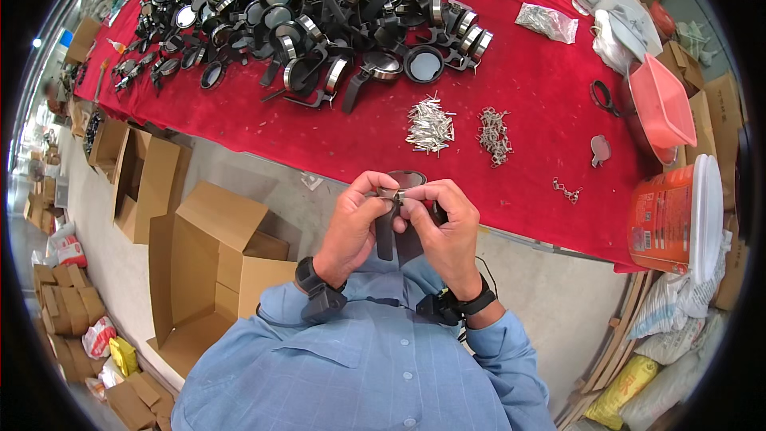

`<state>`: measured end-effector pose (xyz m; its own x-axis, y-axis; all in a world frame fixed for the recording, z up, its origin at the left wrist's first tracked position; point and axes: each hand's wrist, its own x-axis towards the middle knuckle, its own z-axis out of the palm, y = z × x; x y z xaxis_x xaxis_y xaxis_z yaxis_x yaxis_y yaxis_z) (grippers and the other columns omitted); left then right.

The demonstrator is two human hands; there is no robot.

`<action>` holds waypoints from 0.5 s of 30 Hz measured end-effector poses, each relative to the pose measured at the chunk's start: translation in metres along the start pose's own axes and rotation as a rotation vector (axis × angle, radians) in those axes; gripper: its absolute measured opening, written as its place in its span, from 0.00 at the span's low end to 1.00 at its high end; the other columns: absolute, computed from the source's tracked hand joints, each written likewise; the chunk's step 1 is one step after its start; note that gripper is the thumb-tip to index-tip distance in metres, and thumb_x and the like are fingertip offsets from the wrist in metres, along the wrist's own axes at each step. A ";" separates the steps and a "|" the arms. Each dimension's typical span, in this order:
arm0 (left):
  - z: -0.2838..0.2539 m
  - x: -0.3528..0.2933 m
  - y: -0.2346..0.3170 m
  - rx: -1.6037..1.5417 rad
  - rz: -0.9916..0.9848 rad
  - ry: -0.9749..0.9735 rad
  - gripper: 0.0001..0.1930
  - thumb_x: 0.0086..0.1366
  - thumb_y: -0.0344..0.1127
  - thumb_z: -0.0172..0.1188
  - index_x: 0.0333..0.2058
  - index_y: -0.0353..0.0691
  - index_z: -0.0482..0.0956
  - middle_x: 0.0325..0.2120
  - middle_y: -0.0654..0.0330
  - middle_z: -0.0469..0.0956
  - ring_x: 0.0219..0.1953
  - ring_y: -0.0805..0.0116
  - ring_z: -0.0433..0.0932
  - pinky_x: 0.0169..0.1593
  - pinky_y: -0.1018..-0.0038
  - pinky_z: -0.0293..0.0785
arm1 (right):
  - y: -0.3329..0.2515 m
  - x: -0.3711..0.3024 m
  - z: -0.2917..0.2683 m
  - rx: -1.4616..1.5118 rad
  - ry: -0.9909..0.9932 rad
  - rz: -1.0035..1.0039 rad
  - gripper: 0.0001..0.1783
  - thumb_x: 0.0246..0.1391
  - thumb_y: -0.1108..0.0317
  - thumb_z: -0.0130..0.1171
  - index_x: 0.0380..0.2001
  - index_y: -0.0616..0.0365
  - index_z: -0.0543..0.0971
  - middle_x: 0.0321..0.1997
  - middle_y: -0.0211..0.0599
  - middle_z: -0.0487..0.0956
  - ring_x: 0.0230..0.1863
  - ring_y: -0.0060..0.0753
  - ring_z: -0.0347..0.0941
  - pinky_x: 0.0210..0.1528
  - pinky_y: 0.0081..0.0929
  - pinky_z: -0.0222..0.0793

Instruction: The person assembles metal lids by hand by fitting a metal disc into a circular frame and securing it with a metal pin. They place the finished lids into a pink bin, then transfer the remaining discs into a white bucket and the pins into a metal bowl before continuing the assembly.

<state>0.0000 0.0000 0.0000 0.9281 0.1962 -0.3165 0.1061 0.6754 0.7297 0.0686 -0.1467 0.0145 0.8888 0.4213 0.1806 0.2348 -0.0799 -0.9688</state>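
Observation:
Just off the table's near edge, close to my chest, a round piece with a black handle [385, 240] is held between both hands. My left hand [355, 219] pinches it from the left, thumb and forefinger meeting near the handle's hinge end. From the other side my right hand [447, 227] closes thumb and fingertips at the same spot. Whatever small part lies between the fingertips is too hidden to make out. Beyond the hands on the red cloth lie a heap of thin silver pins [431, 125] and a heap of small bent metal clips [495, 136].
A big pile of black-handled round pieces [303, 24] covers the table's far left. On the right are a few loose clips [567, 190], a pink basin [664, 104], an orange bucket [662, 215] and a clear bag [547, 22]. Open cardboard boxes [209, 263] stand at floor level, left.

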 end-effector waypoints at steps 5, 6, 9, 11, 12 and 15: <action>0.001 -0.002 0.003 0.017 0.009 0.015 0.14 0.65 0.23 0.50 0.48 0.37 0.72 0.32 0.57 0.80 0.28 0.70 0.79 0.37 0.74 0.78 | 0.004 -0.003 0.002 0.005 0.022 -0.007 0.05 0.54 0.78 0.67 0.35 0.63 0.82 0.32 0.34 0.79 0.29 0.23 0.77 0.29 0.23 0.70; 0.001 -0.002 0.003 0.017 0.010 0.015 0.14 0.65 0.23 0.50 0.48 0.37 0.72 0.32 0.57 0.80 0.28 0.70 0.79 0.37 0.74 0.78 | 0.003 -0.003 0.002 0.005 0.022 -0.008 0.05 0.54 0.78 0.67 0.35 0.63 0.82 0.32 0.34 0.79 0.29 0.23 0.77 0.29 0.23 0.70; 0.001 -0.002 0.003 0.035 0.032 0.010 0.14 0.64 0.23 0.50 0.49 0.37 0.72 0.32 0.57 0.80 0.28 0.70 0.79 0.37 0.75 0.78 | 0.000 -0.002 0.003 -0.004 0.028 -0.013 0.05 0.53 0.78 0.67 0.34 0.62 0.82 0.31 0.34 0.79 0.28 0.24 0.77 0.29 0.24 0.70; 0.002 -0.002 0.004 0.040 0.040 0.018 0.14 0.64 0.23 0.52 0.49 0.37 0.72 0.33 0.58 0.80 0.29 0.71 0.80 0.37 0.76 0.79 | 0.005 -0.002 0.005 -0.062 0.035 -0.116 0.05 0.54 0.79 0.67 0.35 0.62 0.82 0.31 0.34 0.78 0.27 0.25 0.78 0.28 0.25 0.70; 0.003 -0.003 0.003 0.040 0.040 0.018 0.14 0.64 0.23 0.52 0.49 0.37 0.72 0.33 0.58 0.80 0.29 0.71 0.80 0.37 0.76 0.79 | 0.004 -0.002 0.006 -0.062 0.035 -0.115 0.05 0.54 0.79 0.67 0.35 0.62 0.82 0.31 0.34 0.78 0.27 0.25 0.78 0.28 0.25 0.70; 0.004 -0.002 0.002 0.095 0.074 0.019 0.14 0.65 0.22 0.53 0.49 0.37 0.72 0.34 0.59 0.80 0.30 0.73 0.81 0.37 0.77 0.79 | 0.004 -0.001 0.008 -0.054 0.031 -0.131 0.05 0.55 0.80 0.66 0.36 0.62 0.82 0.31 0.34 0.78 0.26 0.25 0.78 0.27 0.25 0.71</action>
<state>-0.0007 -0.0022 0.0043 0.9279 0.2566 -0.2706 0.0722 0.5882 0.8055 0.0653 -0.1408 0.0093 0.8609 0.4030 0.3105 0.3694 -0.0755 -0.9262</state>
